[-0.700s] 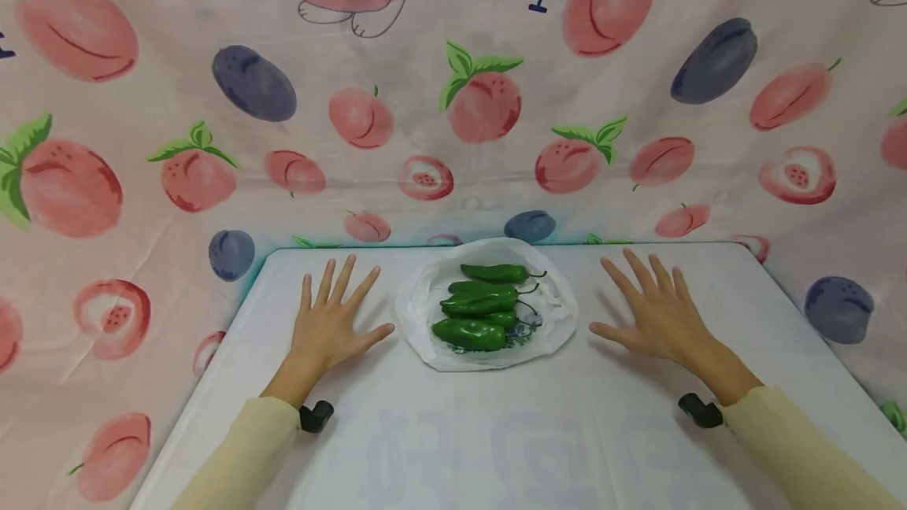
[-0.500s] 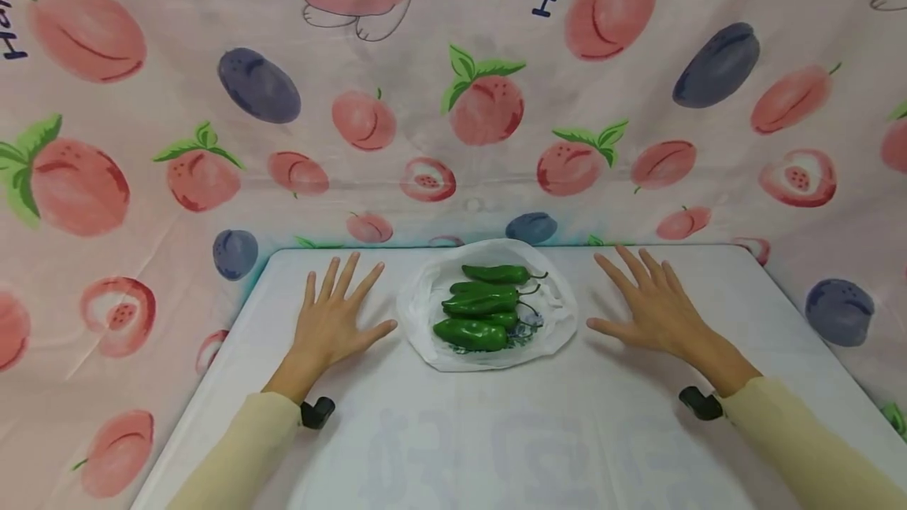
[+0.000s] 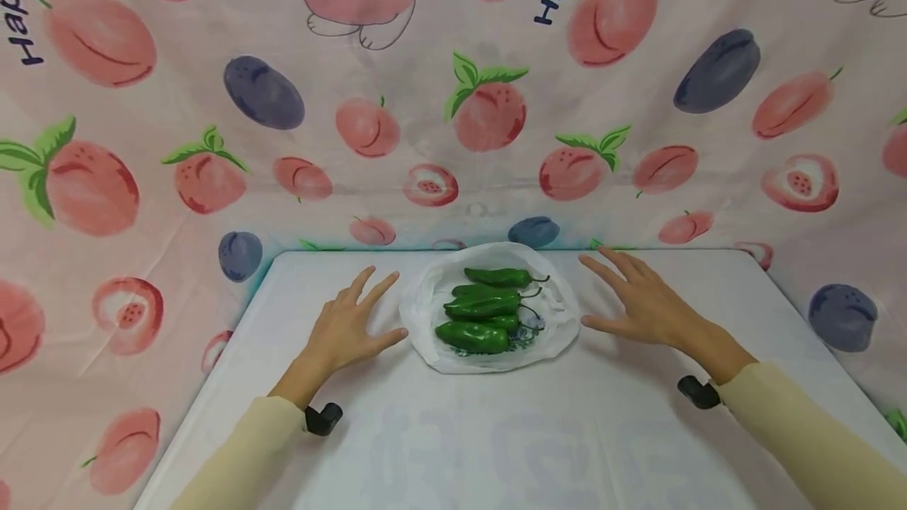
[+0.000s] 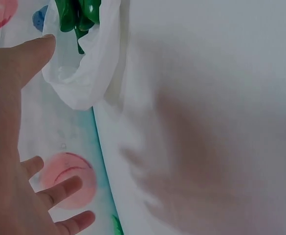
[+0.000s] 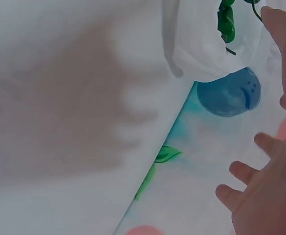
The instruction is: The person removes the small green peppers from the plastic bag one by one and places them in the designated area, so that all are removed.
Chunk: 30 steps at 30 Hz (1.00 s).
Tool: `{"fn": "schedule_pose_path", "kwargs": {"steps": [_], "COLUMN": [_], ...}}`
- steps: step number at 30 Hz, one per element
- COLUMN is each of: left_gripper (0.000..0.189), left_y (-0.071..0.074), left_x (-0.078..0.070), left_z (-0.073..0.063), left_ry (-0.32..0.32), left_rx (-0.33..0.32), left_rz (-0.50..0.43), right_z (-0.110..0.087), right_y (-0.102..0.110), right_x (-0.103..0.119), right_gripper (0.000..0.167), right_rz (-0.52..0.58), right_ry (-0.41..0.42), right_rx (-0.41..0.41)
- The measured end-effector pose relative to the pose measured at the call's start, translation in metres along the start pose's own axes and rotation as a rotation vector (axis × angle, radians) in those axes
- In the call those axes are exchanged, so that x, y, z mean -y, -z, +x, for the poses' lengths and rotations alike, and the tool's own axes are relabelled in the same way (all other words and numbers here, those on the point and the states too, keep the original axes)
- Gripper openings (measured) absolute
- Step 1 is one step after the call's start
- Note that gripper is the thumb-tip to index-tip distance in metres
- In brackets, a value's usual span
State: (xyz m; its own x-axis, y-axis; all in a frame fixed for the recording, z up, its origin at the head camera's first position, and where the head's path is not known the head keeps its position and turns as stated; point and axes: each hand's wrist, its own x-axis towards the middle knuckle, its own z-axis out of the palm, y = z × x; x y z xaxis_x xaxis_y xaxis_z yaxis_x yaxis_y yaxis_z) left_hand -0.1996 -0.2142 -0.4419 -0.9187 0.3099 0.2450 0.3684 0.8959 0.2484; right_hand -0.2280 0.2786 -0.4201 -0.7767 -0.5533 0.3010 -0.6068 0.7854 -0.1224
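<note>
Several green peppers with thin stems lie in a row on a plate with a blue-and-green pattern. A white plastic bag surrounds plate and peppers, its edge standing up around them. To the left of the bag is my left hand, fingers spread and slightly bent, thumb tip close to the bag's edge. On the other side, my right hand is spread too, its thumb pointing at the bag's right edge. Both hands hold nothing. In the left wrist view, peppers show above the left thumb.
The white table has its far edge just behind the bag. A pink curtain printed with peaches and plums hangs behind and beside it. A black wrist camera sits at the left cuff, another camera at the right.
Both hands have moved inward toward the bag, and the left hand has turned so its fingers point more to the right. The peppers lie as before; the head view has shifted slightly.
</note>
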Motion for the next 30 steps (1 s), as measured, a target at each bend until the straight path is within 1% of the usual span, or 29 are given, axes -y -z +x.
{"fn": "schedule_pose_path", "kwargs": {"steps": [4, 9, 13, 17, 21, 25, 30], "left_gripper": [0.087, 0.083, 0.077, 0.073, 0.07, 0.068, 0.061], "left_y": [-0.006, -0.017, -0.027, -0.033, -0.037, -0.043, -0.047], "left_x": [-0.006, -0.014, -0.019, -0.025, -0.029, -0.028, -0.027], "left_z": [-0.003, -0.008, -0.009, -0.01, -0.008, -0.005, -0.001], "left_ry": [0.019, 0.027, 0.016, -0.004, -0.038, -0.08, -0.094], "left_rx": [0.027, 0.063, 0.084, 0.102, 0.104, 0.105, 0.101], "left_rz": [-0.099, -0.221, -0.315, -0.409, -0.446, -0.454, -0.471], "right_z": [0.006, 0.015, 0.024, 0.033, 0.042, 0.05, 0.059], "right_y": [0.003, 0.005, 0.005, 0.007, 0.009, 0.009, 0.008], "right_x": [0.002, 0.007, 0.009, 0.013, 0.018, 0.024, 0.03], "right_gripper": [0.094, 0.087, 0.084, 0.082, 0.081, 0.081, 0.08], "right_rz": [0.026, 0.057, 0.079, 0.078, 0.085, 0.105, 0.118], "right_ry": [0.002, 0.015, 0.036, 0.07, 0.078, 0.072, 0.081], "right_rx": [0.037, 0.051, 0.064, 0.065, 0.072, 0.096, 0.108]}}
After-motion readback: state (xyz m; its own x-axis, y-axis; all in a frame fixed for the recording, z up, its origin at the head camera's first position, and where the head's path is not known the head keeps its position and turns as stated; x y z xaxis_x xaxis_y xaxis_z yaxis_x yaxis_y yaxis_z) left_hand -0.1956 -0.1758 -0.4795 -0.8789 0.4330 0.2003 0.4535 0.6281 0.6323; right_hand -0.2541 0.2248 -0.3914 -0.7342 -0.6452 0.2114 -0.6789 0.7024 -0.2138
